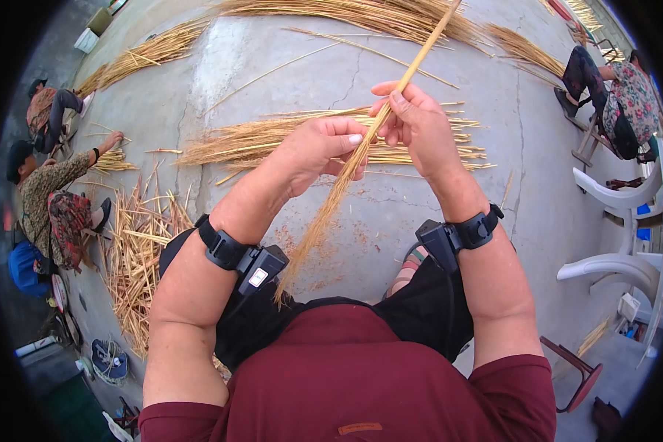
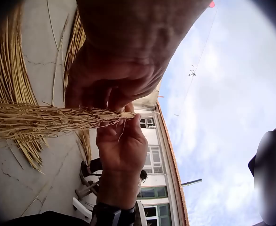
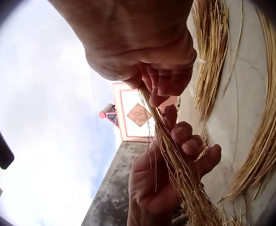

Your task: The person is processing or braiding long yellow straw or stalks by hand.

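Observation:
In the head view, a single pale broomcorn stalk [image 1: 426, 50] with a fine bristly head [image 1: 320, 217] slants across in front of my body, its bristles hanging toward my lap. My right hand [image 1: 423, 132] pinches it just above where the bristles begin. Lower down, my left hand [image 1: 317, 151] has its thumb on the upper bristles and its fingers curled beneath. The right wrist view shows the bristles [image 3: 187, 188] running across the left hand's [image 3: 152, 183] curled fingers. From the left wrist, the right hand's [image 2: 124, 148] thumb and fingers close around the stalk's neck.
A bundle of broomcorn [image 1: 250, 144] lies on the concrete floor [image 1: 287, 81] beyond my hands, with a larger row [image 1: 346, 11] behind it. Cut stalks [image 1: 136, 258] are heaped at left. Seated people [image 1: 44, 199] work on both sides. White plastic chairs [image 1: 615, 191] stand at right.

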Tool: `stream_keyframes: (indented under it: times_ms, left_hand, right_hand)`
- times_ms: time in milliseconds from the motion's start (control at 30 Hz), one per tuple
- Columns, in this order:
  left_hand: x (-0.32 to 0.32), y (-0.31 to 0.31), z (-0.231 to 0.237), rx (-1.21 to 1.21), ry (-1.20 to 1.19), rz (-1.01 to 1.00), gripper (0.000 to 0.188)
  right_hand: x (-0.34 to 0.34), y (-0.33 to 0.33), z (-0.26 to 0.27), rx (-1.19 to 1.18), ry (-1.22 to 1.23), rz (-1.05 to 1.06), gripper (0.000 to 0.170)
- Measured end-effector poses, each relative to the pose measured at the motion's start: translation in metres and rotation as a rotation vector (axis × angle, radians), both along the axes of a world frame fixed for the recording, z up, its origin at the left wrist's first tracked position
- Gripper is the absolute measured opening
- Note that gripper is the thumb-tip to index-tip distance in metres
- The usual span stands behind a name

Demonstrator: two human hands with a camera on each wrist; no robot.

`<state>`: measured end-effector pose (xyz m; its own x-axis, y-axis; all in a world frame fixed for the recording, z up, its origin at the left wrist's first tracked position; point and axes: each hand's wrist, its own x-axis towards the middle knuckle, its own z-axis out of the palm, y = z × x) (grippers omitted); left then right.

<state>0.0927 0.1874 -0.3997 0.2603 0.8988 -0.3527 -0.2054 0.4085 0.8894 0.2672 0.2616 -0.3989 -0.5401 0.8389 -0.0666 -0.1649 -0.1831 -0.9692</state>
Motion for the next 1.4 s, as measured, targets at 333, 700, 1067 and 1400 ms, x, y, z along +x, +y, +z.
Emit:
stream_keyframes:
  times_ms: [333, 700, 1067, 1400]
  left_hand:
    - [-0.002, -0.003, -0.012, 0.071, 0.108, 0.055, 0.007]
    - [0.001, -0.001, -0.014, 0.055, 0.168, 0.127, 0.013]
    - [0.005, 0.005, -0.015, 0.178, 0.419, 0.147, 0.011]
    - [-0.004, 0.005, -0.009, 0.145, 0.333, 0.116, 0.006]
  right_hand:
    - [-0.001, 0.006, -0.014, -0.030, -0.182, 0.069, 0.015]
    - [-0.006, 0.003, -0.014, 0.052, -0.072, 0.063, 0.011]
    - [-0.009, 0.000, -0.024, 0.221, -0.199, 0.059, 0.015]
    - [-0.009, 0.001, -0.021, 0.214, -0.183, 0.057, 0.017]
